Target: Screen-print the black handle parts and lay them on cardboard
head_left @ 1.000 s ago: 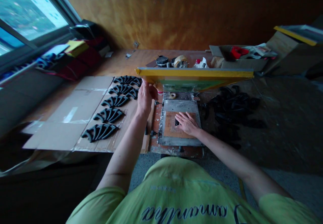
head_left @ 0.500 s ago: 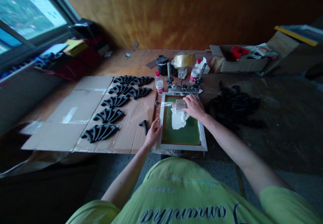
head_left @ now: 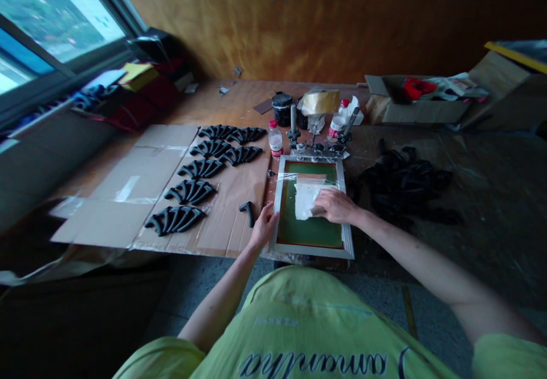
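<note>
Script lettering on the pers.'s lime-green T-shirt (head_left: 311, 325), upside down from head cam, reads approx. "amanilha" (head_left: 311, 365), unsure. Smaller line above it too small to read. Bottle label (head_left: 276, 145) illegible.

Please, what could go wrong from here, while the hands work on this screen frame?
The right hand presses the white material on the green mesh screen, so hard pressure might stretch or mark the mesh. The left hand is at the edge of the metal frame, close to the loose black piece, and could knock it. The plastic bottle stands near the hinge clamps and might tip if bumped.
</note>
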Motion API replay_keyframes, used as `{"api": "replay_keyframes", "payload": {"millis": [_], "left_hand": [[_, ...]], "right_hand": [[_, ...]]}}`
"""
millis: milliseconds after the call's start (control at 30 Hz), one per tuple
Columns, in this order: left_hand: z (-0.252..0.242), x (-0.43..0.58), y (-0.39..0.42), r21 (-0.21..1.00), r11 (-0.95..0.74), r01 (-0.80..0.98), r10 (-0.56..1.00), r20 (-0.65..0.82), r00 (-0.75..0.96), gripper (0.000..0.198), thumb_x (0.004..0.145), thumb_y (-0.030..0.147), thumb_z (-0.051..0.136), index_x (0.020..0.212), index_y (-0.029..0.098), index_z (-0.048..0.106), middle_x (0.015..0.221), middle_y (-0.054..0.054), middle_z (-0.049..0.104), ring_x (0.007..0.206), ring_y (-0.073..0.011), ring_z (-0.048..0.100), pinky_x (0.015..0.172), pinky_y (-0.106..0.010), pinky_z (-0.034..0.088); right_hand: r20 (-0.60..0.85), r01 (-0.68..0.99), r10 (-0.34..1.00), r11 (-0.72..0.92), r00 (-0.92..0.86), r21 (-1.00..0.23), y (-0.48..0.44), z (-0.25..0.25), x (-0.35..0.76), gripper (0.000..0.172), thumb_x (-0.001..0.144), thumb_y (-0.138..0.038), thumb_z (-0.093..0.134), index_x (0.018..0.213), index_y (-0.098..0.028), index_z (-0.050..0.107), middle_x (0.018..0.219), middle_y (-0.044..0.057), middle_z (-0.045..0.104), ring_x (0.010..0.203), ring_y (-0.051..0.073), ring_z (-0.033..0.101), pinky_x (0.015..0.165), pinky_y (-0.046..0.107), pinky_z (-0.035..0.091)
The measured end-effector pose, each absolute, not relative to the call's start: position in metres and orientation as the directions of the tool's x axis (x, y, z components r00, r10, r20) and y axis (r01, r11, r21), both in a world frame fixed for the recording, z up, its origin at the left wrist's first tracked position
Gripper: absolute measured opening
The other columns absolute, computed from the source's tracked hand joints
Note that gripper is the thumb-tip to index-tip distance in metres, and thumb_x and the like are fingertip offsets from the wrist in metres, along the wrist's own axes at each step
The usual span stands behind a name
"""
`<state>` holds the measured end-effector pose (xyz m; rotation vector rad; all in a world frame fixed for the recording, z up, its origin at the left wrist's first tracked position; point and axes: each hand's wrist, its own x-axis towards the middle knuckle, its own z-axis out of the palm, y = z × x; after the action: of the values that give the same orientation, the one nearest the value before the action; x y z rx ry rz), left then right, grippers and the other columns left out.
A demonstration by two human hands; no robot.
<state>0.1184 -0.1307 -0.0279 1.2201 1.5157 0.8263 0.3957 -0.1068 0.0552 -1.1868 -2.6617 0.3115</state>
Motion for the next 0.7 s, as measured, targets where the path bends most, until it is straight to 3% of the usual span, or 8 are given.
{"api": "replay_keyframes", "payload": {"millis": [100,200,333,500,600,700], "left_hand": [[-0.025,0.119,-0.131,0.924,0.276,0.264,0.959,-0.283,-0.015,0.063,0.083,0.049,0.062,0.137,0.018,0.053,0.082,-0.003,0.069,0.076,-0.0179,0.066,0.070,-0.028,0.053],[-0.022,0.120,-0.131,0.928,0.292,0.233,0.954,-0.298,-0.009,0.067,0.081,0.052,0.063,0.137,0.018,0.052,0.079,-0.003,0.068,0.072,-0.0170,0.065,0.067,-0.028,0.052],[-0.015,0.121,-0.132,0.918,0.319,0.233,0.945,-0.328,-0.001,0.071,0.079,0.055,0.064,0.138,0.018,0.051,0.077,-0.002,0.068,0.069,-0.0167,0.064,0.063,-0.027,0.051],[0.016,0.118,-0.132,0.927,0.344,0.151,0.933,-0.355,0.051,0.079,0.077,0.056,0.065,0.144,0.020,0.042,0.083,-0.003,0.069,0.069,-0.0167,0.064,0.059,-0.025,0.049],[0.051,0.118,-0.125,0.949,0.288,0.129,0.956,-0.293,0.026,0.063,0.078,0.060,0.064,0.125,0.019,0.060,0.079,-0.001,0.067,0.064,-0.0133,0.061,0.054,-0.022,0.045],[0.091,0.124,-0.106,0.983,0.151,0.105,0.989,-0.150,-0.021,0.056,0.086,0.067,0.047,0.098,0.017,0.068,0.073,-0.001,0.063,0.060,-0.0118,0.058,0.052,-0.022,0.044]], "right_hand": [[0.190,0.772,0.804,0.595,-0.564,-0.224,-0.111,0.044,0.388,0.015,0.085,-0.012,0.054,0.084,-0.018,0.068,0.085,0.008,0.067,0.088,0.022,0.056,0.077,0.033,0.038],[0.204,0.723,0.760,0.650,-0.617,-0.234,-0.125,0.031,0.387,0.024,0.085,-0.007,0.049,0.092,-0.017,0.069,0.093,0.009,0.069,0.090,0.022,0.057,0.079,0.033,0.040],[0.198,0.760,0.820,0.572,-0.538,-0.307,-0.117,0.040,0.387,0.012,0.087,-0.023,0.061,0.095,-0.021,0.070,0.089,0.006,0.070,0.089,0.022,0.060,0.080,0.033,0.042],[0.275,0.871,0.931,0.332,-0.240,-0.362,-0.062,0.079,0.388,0.057,0.083,-0.033,0.070,0.137,-0.026,0.053,0.107,0.007,0.071,0.092,0.024,0.062,0.083,0.035,0.046],[0.360,0.861,0.933,0.199,-0.020,-0.467,-0.044,0.093,0.424,0.053,0.089,-0.042,0.060,0.138,-0.022,0.052,0.102,0.008,0.071,0.088,0.024,0.064,0.081,0.035,0.047],[0.328,0.808,0.915,0.004,0.234,-0.589,-0.047,0.082,0.472,0.041,0.095,-0.044,0.045,0.119,-0.016,0.062,0.090,0.009,0.071,0.081,0.022,0.063,0.077,0.035,0.047]]}}
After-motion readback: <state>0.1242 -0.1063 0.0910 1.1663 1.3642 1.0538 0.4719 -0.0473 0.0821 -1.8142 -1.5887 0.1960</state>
